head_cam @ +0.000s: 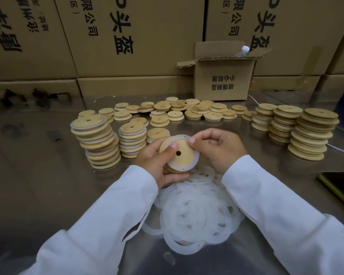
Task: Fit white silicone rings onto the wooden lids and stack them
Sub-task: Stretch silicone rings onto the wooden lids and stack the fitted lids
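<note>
Above the ring pile [195, 211], left hand [155, 163] and right hand [220, 147], fingers [200, 138] tight on wooden lid [184, 158] and ring [196, 158].

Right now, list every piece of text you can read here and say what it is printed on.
"P头盔", "限公司": centre carton, cropped at the top.
"P头盔", "限公司": right carton, cropped too.
"玻璃制品", "小心轻放": small open box, printed upside down.
Left carton: tilted, cropped characters, not reliably readable.
Small bracketed print on the cartons: too cropped to read.
Wooden lids, silicone rings: no print visible.
</note>
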{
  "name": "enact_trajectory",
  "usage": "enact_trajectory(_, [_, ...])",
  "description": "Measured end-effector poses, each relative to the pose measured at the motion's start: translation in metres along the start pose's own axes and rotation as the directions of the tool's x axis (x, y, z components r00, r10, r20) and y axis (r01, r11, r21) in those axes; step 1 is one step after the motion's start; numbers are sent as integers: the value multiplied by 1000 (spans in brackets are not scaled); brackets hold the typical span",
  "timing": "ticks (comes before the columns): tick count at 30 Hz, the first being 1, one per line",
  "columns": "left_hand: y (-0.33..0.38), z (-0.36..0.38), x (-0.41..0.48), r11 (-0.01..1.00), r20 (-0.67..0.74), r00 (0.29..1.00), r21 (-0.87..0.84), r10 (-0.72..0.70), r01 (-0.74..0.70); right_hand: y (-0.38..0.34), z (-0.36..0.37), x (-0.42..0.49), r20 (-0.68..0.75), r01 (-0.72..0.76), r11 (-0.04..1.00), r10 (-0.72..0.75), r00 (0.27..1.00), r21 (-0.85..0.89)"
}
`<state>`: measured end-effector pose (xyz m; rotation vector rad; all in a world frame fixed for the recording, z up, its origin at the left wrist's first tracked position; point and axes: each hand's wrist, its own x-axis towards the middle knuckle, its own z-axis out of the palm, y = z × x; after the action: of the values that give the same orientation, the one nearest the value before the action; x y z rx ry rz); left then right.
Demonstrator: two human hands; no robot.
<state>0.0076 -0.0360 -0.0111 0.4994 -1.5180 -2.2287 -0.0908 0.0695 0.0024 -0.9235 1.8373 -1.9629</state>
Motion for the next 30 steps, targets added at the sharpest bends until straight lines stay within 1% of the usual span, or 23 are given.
enact_trajectory(3, [-1, 1, -1, 1000, 29, 1000, 16, 4, -4, 2, 1, 1, -17, 24, 998, -25, 1000, -49])
enact_trajectory(5, [-1, 1, 0, 1000, 39, 999, 17, 12, -12, 3, 2, 1, -31, 25, 998, -27, 999, -48])
enact_trajectory(7, [-2, 1, 0, 1000, 35, 999, 6, 19, -20, 4, 2, 1, -42, 23, 998, -25, 999, -57])
enact_trajectory(10, [-2, 1, 1, 1000, 21, 999, -2, 25, -25, 5, 2, 0, -53, 26, 993, -33, 998, -114])
enact_trajectory(13, [-2, 2, 1, 1000, 52, 998, -10, 22, -22, 5, 2, -1, -63, 42, 988, -52, 997, -146])
enact_trajectory(16, [-1, 2, 0, 999, 74, 997, -44, 24, -21, 5, 3, 0, -66, 21, 991, -30, 997, -135])
enact_trajectory(21, [-1, 3, 0, 1000, 37, 999, 20, 15, -16, 7, 4, 1, -68, -22, 990, 12, 998, -136])
enact_trajectory(25, [0, 3, -1, 1000, 22, 1000, 11, 7, -8, 6, 4, 2, -68, -47, 986, 36, 997, -157])
enact_trajectory(30, [-2, 3, 0, 997, 26, 999, 64, 31, -32, 7, 3, 2, -87, -85, 980, 70, 994, -182])
